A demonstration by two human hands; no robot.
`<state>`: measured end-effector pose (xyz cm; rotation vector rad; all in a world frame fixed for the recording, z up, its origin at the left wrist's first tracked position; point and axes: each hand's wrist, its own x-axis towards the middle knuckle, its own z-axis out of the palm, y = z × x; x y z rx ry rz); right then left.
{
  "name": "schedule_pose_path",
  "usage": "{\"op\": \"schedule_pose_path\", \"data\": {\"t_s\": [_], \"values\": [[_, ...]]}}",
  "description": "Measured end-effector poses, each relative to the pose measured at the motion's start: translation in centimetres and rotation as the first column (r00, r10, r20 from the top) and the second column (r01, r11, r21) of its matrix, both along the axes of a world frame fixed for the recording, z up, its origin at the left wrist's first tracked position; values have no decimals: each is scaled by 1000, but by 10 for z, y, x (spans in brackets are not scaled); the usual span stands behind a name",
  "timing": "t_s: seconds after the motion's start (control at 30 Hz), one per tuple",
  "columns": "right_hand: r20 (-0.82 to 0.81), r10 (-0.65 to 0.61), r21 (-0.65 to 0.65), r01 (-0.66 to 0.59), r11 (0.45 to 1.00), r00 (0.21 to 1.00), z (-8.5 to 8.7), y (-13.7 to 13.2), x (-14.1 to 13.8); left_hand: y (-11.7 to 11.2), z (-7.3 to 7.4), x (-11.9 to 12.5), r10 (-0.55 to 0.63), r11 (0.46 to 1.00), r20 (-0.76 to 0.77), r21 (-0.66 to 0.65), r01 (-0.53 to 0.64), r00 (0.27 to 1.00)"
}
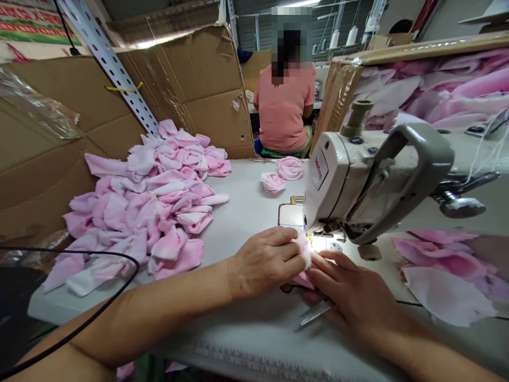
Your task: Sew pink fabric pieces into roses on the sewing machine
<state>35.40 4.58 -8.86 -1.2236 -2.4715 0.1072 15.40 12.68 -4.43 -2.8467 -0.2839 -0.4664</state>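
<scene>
My left hand (270, 260) pinches a small piece of pink fabric (305, 254) just in front of the sewing machine's (334, 180) lit needle area. Close against it, my right hand (353, 292) has its fingertips at the fabric's right edge. From under that palm stick out the metal blades of thread snips (316, 313), their handles hidden. Behind the machine's foot, two rolled pink fabric rosettes (290, 167) lie on the white table (238, 212).
A big heap of pink fabric pieces (159, 196) covers the table's left side, by cardboard walls (191, 90). More pink pieces (449, 276) lie at right. A box (338, 101) of pink fabric stands behind the machine. A person (284, 106) sits ahead, back turned. A black cable (135, 265) crosses at left.
</scene>
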Motion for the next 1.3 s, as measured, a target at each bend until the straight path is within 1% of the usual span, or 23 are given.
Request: {"op": "schedule_pose_path", "data": {"t_s": [0.1, 0.2, 0.3, 0.37, 0.43, 0.53, 0.67, 0.77, 0.93, 1.13, 1.3], "values": [[-12, -9, -23, 9, 1000, 1000, 3, 3, -2, -1, 5, 3, 3, 1000, -23, 17, -3, 1000], [-14, -15, 3, 15, 1000, 1000, 4, 2, -1, -2, 3, 5, 11, 1000, -28, 13, -11, 1000], [-14, -20, 52, 21, 998, 1000, -1, -2, 3, -1, -2, 5, 21, 1000, -40, 15, -20, 999], [-31, -46, 80, 48, 996, 998, -6, -5, 5, -1, -4, 5, 25, 999, -42, 24, -24, 999], [-39, -68, 71, 71, 995, 997, -8, -6, 6, 0, -5, 4, 33, 999, -54, 26, -31, 998], [-28, -78, 44, 79, 996, 997, -9, -7, 6, 1, -5, 2, 49, 999, -97, -2, -49, 994], [-38, -89, 93, 92, 991, 995, -8, -7, 5, 2, -6, 1, 47, 997, -118, -52, -53, 992], [-47, -101, 105, 106, 989, 994, -9, -7, 4, 2, -7, 1, 27, 995, -123, -88, -37, 992], [-21, -115, 98, 117, 988, 993, -11, -8, 5, 3, -12, 0, 16, 991, -59, -133, -23, 998], [-22, -56, 113, 58, 992, 998, -12, -8, 6, 6, -19, 1, 0, 985, 59, -171, 10, 998], [-17, -55, 105, 57, 993, 998, -11, -8, 5, 7, -20, 0, 12, 983, 91, -181, 4, 996]]}}
